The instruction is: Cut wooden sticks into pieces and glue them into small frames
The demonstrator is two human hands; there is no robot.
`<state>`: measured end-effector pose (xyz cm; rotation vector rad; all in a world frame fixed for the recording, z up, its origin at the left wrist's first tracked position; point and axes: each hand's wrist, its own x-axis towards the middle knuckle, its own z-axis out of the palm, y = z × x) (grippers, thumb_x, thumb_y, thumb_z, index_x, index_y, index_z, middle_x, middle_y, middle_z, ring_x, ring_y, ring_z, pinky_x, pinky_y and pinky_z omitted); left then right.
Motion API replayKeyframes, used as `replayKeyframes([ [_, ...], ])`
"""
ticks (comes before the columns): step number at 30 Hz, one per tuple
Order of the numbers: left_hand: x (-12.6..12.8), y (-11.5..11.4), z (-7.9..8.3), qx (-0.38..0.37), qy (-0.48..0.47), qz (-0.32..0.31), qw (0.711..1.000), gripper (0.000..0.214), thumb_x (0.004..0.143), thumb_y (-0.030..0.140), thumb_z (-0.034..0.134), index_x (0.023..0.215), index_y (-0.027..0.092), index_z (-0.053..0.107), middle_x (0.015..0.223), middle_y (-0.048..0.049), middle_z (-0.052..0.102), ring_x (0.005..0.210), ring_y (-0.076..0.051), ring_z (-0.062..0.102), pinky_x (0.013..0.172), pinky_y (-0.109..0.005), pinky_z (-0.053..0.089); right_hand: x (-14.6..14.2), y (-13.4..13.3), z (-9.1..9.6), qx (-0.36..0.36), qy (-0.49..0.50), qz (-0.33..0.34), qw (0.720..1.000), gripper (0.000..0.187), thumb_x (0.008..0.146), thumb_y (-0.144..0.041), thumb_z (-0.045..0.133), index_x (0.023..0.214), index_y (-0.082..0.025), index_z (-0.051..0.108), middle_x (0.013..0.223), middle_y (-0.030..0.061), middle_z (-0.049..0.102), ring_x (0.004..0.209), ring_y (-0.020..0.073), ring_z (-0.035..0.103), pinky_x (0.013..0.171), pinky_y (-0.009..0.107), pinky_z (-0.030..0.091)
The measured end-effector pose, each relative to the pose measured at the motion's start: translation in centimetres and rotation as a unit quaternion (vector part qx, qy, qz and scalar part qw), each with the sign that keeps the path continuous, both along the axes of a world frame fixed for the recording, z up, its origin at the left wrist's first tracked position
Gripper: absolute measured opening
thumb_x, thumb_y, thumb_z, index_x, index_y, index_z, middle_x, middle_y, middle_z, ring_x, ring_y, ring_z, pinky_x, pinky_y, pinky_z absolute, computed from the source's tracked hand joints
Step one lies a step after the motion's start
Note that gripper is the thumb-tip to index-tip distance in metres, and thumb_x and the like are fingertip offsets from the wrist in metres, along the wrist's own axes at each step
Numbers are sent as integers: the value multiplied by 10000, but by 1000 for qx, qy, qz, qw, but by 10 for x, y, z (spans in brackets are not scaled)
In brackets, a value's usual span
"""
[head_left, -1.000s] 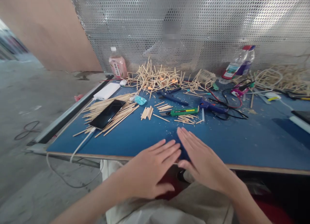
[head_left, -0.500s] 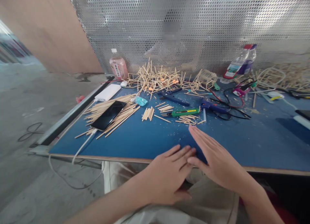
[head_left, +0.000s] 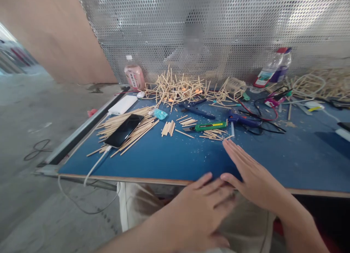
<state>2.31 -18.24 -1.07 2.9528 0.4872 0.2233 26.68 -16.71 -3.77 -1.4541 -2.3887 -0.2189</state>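
Note:
My right hand [head_left: 250, 174] lies flat and open on the blue table top [head_left: 169, 160], near its front edge, fingers stretched toward a small heap of short sticks [head_left: 213, 135]. My left hand [head_left: 199, 209] hovers open just off the front edge, over my lap, its fingertips close to my right thumb. Neither hand holds anything. Beyond the right hand lie a green utility knife [head_left: 209, 126] and a blue glue gun [head_left: 242, 119].
A black phone [head_left: 124, 130] rests on a long pile of sticks [head_left: 128, 127] at the left, cable hanging off the edge. A white power bank [head_left: 122, 104], pink bottle [head_left: 134, 77], tangled stick pile [head_left: 175, 88], blue pliers [head_left: 195, 110], two bottles [head_left: 273, 70] and cables [head_left: 259, 114] stand further back before a perforated metal screen.
Both hands have slid to the right and toward me. The left hand has come off the table top and now hangs over my lap.

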Motion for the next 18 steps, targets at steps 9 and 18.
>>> replayKeyframes([
  [9, -56, 27, 35, -43, -56, 140, 988, 369, 994, 406, 490, 1326, 256, 549, 1347, -10, 637, 1216, -178, 595, 1108, -351, 400, -70, -13, 21, -193, 48, 215, 956, 896, 872, -614, 565, 1575, -171, 227, 1609, 131, 282, 1482, 293, 262, 1209, 467, 256],
  [18, -12, 26, -4, -27, -98, 19, 995, 335, 1019, 316, 404, 1277, 207, 588, 1421, -20, 582, 1354, -180, 492, 1165, -353, 343, -70, -20, 62, -406, 132, 442, 789, 356, 960, -447, 482, 1169, -257, 698, 888, 42, 766, 813, 195, 708, 686, 282, 511],
])
